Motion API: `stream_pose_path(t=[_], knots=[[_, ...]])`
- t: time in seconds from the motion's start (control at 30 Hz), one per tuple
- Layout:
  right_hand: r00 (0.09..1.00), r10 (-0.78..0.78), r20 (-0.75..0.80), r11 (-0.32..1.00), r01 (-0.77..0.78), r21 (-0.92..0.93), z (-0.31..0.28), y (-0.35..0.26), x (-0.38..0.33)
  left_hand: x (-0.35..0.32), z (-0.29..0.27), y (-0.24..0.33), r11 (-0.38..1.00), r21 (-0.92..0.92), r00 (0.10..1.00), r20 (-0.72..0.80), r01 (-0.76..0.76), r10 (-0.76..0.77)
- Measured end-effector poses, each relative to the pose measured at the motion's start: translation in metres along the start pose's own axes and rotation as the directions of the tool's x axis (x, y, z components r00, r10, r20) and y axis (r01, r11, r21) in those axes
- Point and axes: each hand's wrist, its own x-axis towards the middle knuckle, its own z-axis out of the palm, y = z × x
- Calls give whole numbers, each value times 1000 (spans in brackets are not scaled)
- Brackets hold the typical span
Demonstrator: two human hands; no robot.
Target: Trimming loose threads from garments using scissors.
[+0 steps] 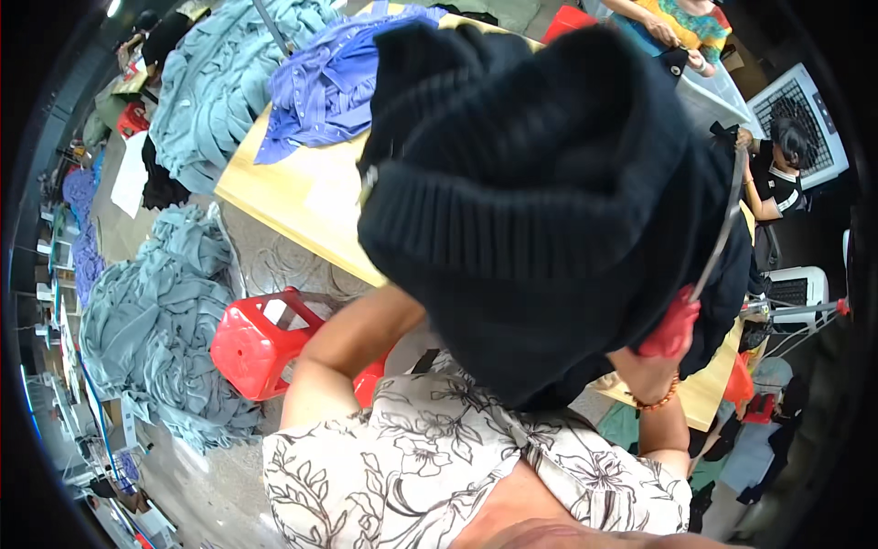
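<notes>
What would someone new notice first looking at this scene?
A big black knit garment fills the centre, held up over the wooden table. The right hand grips it at lower right beside red-handled scissors; the left hand is hidden under it. A red plastic stool stands lower left among grey-blue fabric piles.

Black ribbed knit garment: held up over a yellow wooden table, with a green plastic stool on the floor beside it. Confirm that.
One detail is wrong: the plastic stool is red, not green. The head view shows it on the floor beside the yellow wooden table, and the black ribbed knit garment held up over that table.
</notes>
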Motion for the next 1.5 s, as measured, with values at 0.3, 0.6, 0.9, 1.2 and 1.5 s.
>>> stream_pose_path(t=[0.3, 0.6, 0.9, 1.2, 1.5], knots=[[986, -147, 72, 983, 138, 117, -55, -118, 151, 135, -22, 154, 956, 248, 969, 149, 158, -199], [953, -230, -196, 769, 301, 563, -12, -173, 193, -116, -90, 245, 833, 507, 892, 238, 223, -384], [893, -271, -359, 280, 430, 858, 8, -212, 174, -230, -62, 294, 795, 605, 986, 110, 34, -125], [995, -88, -54, 275, 76, 959, 193, -192, 216, 12, -73, 394, 745, 661, 994, 10, -87, 108], [951, 278, 138, 371, -238, 898, 355, -155, 324, 331, -54, 363, 709, 700, 978, -79, -82, 192]])
